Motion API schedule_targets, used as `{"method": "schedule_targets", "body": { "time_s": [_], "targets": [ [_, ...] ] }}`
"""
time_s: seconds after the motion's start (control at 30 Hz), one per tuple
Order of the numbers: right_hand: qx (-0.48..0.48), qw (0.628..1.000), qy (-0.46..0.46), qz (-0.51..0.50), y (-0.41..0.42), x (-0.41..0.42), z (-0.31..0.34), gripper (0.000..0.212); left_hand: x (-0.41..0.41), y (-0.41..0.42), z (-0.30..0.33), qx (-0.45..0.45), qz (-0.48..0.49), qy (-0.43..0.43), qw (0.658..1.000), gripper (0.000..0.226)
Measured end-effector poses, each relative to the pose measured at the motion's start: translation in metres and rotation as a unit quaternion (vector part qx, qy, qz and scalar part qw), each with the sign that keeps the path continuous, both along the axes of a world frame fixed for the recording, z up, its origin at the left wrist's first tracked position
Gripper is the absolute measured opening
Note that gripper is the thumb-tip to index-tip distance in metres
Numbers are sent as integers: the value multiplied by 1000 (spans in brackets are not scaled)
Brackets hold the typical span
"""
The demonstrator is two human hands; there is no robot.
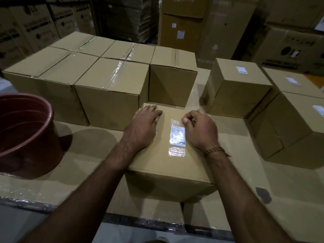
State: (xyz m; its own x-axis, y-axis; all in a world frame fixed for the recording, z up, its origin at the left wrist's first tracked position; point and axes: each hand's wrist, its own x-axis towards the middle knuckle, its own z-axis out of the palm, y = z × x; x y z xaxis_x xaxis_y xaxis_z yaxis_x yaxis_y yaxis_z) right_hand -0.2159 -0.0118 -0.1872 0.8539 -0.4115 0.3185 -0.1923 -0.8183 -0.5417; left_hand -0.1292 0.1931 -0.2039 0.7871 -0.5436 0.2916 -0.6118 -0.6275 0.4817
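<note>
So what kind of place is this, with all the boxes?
Most likely a warehouse packing area: rows of taped brown cardboard boxes, tall stacks of printed cartons behind, and the left hand and right hand on a brown cardboard box with a white label.

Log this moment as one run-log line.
stage: labelling | left hand: flat on cardboard box top | right hand: curled at taped label, grip unclear | red bucket: left of box
</note>
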Motion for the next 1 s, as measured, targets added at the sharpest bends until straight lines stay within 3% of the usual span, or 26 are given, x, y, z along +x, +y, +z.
{"method": "schedule_targets", "body": {
  "time_s": [0.37, 1.0],
  "targets": [
    [63, 997, -30, 24, 1, -5, 5, 7, 0, 0, 1, 1, 2, 7, 1000, 41],
    [27, 999, -7, 18, 1, -1, 0, 11, 1, 0, 0, -1, -1, 8, 1000, 40]
  ]
}}
